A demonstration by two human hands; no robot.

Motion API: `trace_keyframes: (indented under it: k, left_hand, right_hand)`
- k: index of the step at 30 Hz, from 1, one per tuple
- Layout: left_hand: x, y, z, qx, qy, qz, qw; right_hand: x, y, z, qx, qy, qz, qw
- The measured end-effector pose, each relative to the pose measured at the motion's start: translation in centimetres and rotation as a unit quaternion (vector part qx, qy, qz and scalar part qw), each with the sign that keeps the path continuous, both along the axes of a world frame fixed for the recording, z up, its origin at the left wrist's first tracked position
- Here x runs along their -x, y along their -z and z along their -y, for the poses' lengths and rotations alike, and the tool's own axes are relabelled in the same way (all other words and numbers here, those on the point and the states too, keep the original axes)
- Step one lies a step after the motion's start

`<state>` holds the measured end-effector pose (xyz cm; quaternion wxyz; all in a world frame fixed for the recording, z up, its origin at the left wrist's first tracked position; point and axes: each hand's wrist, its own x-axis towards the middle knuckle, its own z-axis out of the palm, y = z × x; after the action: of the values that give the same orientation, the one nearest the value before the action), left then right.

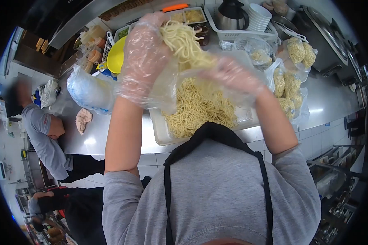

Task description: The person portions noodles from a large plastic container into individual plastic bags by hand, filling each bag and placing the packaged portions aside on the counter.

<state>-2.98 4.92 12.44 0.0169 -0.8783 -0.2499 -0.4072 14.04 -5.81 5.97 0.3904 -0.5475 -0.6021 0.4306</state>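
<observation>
A bundle of pale yellow noodles (184,41) stretches between my two hands above a tray. My left hand (145,57), in a loose clear plastic glove, is closed on the upper left end of the bundle. At its lower right end is my right hand (235,77), gloved the same way and blurred by motion; its fingers appear closed on the strands. Beneath them, a heap of loose noodles (198,110) lies in a whitish rectangular tray (163,138). Clear plastic hangs around both wrists and partly hides the heap.
Bagged noodle portions (291,83) lie at the right. Behind stand a white basket (231,34) with a steel jug (232,16) and stacked bowls (258,17). A yellow bowl (116,57), plastic roll (90,90) and crumpled cloth (83,120) are left. Another person (45,126) stands there.
</observation>
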Motion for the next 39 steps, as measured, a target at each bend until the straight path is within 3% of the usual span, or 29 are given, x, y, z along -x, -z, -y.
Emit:
trace_keyframes:
  k: [1, 3, 4, 6, 8, 10, 12, 13, 14, 15, 16, 18, 19, 21, 23, 25, 29, 31, 32, 34, 36, 38, 39]
  left_hand:
    - [0.5, 0.4, 0.1, 0.05, 0.001, -0.004, 0.999]
    - [1.2, 1.9, -0.3, 0.191, 0.026, -0.034, 0.981]
    - [1.4, 2.7, -0.3, 0.19, 0.028, -0.033, 0.981]
    - [1.8, 3.8, 0.3, 0.342, 0.137, -0.023, 0.929]
    - [2.4, 4.5, 0.7, 0.397, 0.132, -0.051, 0.907]
    - [2.9, 5.5, 0.9, 0.415, 0.177, 0.043, 0.891]
    - [3.4, 5.2, 1.4, 0.466, 0.177, 0.064, 0.865]
    - [3.6, 4.9, 1.7, 0.515, 0.177, 0.084, 0.835]
    - [3.8, 4.4, 2.2, 0.514, 0.175, 0.085, 0.835]
    - [3.8, 3.9, 2.9, 0.573, 0.146, 0.108, 0.799]
    - [3.7, 3.7, 3.4, 0.628, 0.117, 0.13, 0.758]
    - [3.8, 4.2, 3.6, 0.651, 0.115, 0.142, 0.737]
    - [3.7, 4.6, 3.7, 0.673, 0.112, 0.153, 0.715]
    - [3.3, 5.7, 3.8, 0.646, 0.171, 0.172, 0.724]
    - [3.3, 7.3, 3.0, 0.615, 0.227, 0.19, 0.731]
    - [3.3, 8.6, 1.7, 0.391, 0.108, 0.052, 0.912]
    - [4.1, 8.0, 1.2, 0.307, 0.062, 0.015, 0.95]
    - [4.7, 8.1, 0.1, 0.14, 0.039, 0.061, 0.988]
    - [4.9, 8.0, 0.0, 0.139, 0.04, 0.061, 0.988]
    - [5.3, 7.3, 0.0, 0.164, -0.023, -0.034, 0.986]
    - [5.3, 8.3, -0.1, 0.145, -0.028, -0.053, 0.988]
    - [5.3, 8.8, 0.0, 0.129, -0.032, -0.075, 0.988]
    - [5.3, 8.7, 0.0, 0.139, -0.028, -0.073, 0.987]
  right_hand:
    - [-0.5, -1.5, 0.8, -0.052, 0.067, -0.117, 0.99]
    - [-1.8, -4.2, 1.1, -0.101, 0.134, -0.075, 0.983]
    - [-2.1, -5.3, 1.2, -0.102, 0.136, -0.074, 0.983]
    - [-2.6, -6.9, 1.2, -0.172, 0.094, 0.05, 0.979]
    - [-3.4, -7.2, 0.2, -0.146, 0.095, 0.067, 0.982]
    - [-2.8, -9.1, -0.1, -0.164, -0.051, -0.218, 0.961]
    - [-1.0, -11.6, -0.1, -0.196, -0.038, -0.226, 0.954]
    - [-0.1, -12.6, 0.3, -0.187, -0.033, -0.19, 0.963]
    - [-0.3, -11.4, -0.2, -0.195, 0.02, -0.055, 0.979]
    - [-0.4, -10.2, -0.6, -0.192, 0.07, 0.083, 0.975]
    - [0.0, -9.4, -1.4, -0.193, 0.069, 0.083, 0.975]
    - [1.1, -8.2, -3.0, -0.12, -0.062, 0.279, 0.951]
    - [1.2, -6.1, -4.1, -0.148, -0.07, 0.307, 0.937]
    - [1.8, -4.6, -5.1, -0.178, -0.08, 0.333, 0.923]
    - [2.6, -4.9, -5.0, -0.177, -0.114, 0.272, 0.939]
    - [2.3, -7.0, -4.2, -0.187, -0.092, 0.225, 0.952]
    - [0.8, -9.0, -2.7, -0.197, -0.021, 0.172, 0.965]
    - [-0.6, -8.8, -2.7, -0.137, -0.083, 0.213, 0.964]
    - [-1.3, -8.7, -2.7, -0.077, -0.145, 0.25, 0.954]
    - [-2.1, -8.7, -2.0, -0.063, -0.14, 0.287, 0.945]
    - [-3.0, -8.4, -1.7, -0.089, -0.11, 0.28, 0.95]
    - [-3.0, -8.7, -1.2, -0.11, -0.088, 0.263, 0.955]
    - [-2.7, -9.3, -0.5, -0.119, -0.056, 0.175, 0.976]
